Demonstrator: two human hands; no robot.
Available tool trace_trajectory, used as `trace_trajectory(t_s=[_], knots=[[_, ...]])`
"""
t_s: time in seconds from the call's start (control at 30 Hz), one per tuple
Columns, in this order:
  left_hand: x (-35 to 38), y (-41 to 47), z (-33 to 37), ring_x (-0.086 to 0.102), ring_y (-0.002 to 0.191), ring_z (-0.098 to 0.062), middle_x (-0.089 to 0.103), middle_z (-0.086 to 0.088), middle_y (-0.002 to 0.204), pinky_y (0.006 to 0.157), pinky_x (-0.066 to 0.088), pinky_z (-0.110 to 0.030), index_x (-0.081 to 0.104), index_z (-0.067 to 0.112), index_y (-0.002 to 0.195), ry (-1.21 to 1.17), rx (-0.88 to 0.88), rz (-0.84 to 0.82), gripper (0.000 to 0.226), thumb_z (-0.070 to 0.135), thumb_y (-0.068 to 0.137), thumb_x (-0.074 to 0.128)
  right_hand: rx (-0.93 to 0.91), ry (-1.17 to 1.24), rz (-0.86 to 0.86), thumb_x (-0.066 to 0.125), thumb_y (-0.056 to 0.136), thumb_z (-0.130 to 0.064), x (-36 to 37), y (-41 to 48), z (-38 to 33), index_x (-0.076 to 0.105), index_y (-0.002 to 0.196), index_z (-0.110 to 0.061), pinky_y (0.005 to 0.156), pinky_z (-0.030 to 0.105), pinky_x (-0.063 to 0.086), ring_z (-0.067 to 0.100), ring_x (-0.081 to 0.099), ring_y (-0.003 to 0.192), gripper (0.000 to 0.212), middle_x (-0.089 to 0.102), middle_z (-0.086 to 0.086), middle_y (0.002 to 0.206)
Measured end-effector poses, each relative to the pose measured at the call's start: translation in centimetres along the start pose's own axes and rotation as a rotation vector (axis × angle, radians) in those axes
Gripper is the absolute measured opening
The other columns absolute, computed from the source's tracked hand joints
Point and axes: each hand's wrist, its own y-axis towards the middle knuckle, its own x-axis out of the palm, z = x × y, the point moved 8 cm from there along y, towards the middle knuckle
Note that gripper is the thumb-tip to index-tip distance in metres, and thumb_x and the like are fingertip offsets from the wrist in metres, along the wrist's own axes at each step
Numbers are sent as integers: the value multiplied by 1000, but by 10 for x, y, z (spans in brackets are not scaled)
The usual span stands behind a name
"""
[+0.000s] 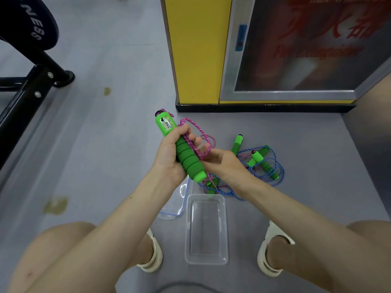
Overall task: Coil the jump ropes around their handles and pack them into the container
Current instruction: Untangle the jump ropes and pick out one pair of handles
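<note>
Gripping the green handle [186,153] mid-air, the left hand [169,157] is curled round the foam, long axis slanting away up-left. The pink rope [195,126] loops off its right side, pinched by the right hand [226,166], so that's the nearer one for wrapping. The clear container [186,229] sits open on the floor below.

Even, soft indoor light; wide-angle bending at edges; slight overall blur.

Ribbed matt green foam handle [189,157] with glossy plastic head, braided pink cord [198,142], clear glossy plastic container [206,228], smooth matt grey floor [110,144], black painted metal frame [27,89]
</note>
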Motion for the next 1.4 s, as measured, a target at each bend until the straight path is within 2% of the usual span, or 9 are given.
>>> trace_trajectory(t_s=[0.1, 0.27, 0.37, 0.63, 0.9, 1.07, 1.2, 1.27, 1.4], knots=[[-3, 1, -1, 47, 39, -12, 48, 1, 49, 67, 47, -34, 49, 14, 69, 87, -4, 15, 21, 14, 90, 55, 49, 23, -12, 64, 86, -2, 1, 1, 3, 68, 101, -9, 88, 23, 52, 10, 69, 87, 17, 74, 9, 94], [-11, 1, 0, 30, 34, -9, 36, 4, 45, 42, 34, -17, 40, 17, 64, 159, -36, 53, 28, 12, 89, 50, 71, -378, -117, 54, 83, 2, 2, 0, 0, 69, 90, -7, 82, 42, 51, 21, 62, 72, 19, 74, 8, 72], [-17, 0, 1, 31, 33, -9, 37, 4, 45, 39, 31, -15, 42, 16, 63, 206, -59, 78, 27, 12, 88, 51, 54, -493, -102, 56, 83, -3, 0, -3, -5, 66, 82, 3, 60, 32, 45, 18, 51, 58, 12, 71, 11, 64], [-44, 4, 36, 32, 32, -8, 38, 4, 44, 39, 29, -14, 42, 16, 64, 211, -18, 171, 24, 10, 86, 50, 82, -381, -145, 66, 88, -19, -24, -8, -13, 72, 89, -3, 44, 13, 37, 7, 48, 43, 16, 60, 8, 55], [-53, -1, 98, 31, 35, -10, 39, 4, 45, 41, 28, -17, 43, 18, 65, 196, 248, 244, 23, 10, 84, 52, 54, -696, -189, 63, 90, -28, -31, -5, -8, 70, 70, -14, 48, 11, 36, -2, 48, 45, 25, 58, -9, 51], [-59, -5, 96, 35, 37, -11, 43, 1, 48, 40, 31, -18, 47, 16, 69, 338, 281, 267, 19, 7, 83, 57, 255, -938, -10, 48, 96, -45, -62, -1, 9, 69, 67, -15, 58, 28, 37, 14, 51, 60, 46, 61, 10, 68], [-43, -16, 96, 35, 35, -15, 45, -1, 46, 40, 31, -19, 43, 13, 73, 589, 411, 246, 21, 4, 84, 59, 459, -379, 141, 48, 98, -36, -68, -4, 10, 57, 66, -6, 56, 32, 57, 18, 60, 44, 44, 55, 6, 46], [-35, -21, 106, 35, 34, -16, 45, -1, 45, 39, 32, -19, 42, 14, 73, 669, 507, 221, 23, 2, 85, 58, 430, -219, 196, 51, 97, -33, -72, -1, -1, 51, 65, -9, 39, 25, 46, 12, 44, 29, 40, 42, 0, 34], [-23, -23, 103, 36, 35, -16, 46, -1, 46, 40, 34, -20, 42, 14, 71, 697, 530, 138, 25, 2, 86, 59, 378, -5, 141, 47, 99, -28, -69, 1, -16, 51, 70, -6, 35, 15, 25, 8, 22, 24, 37, 27, -4, 30]])
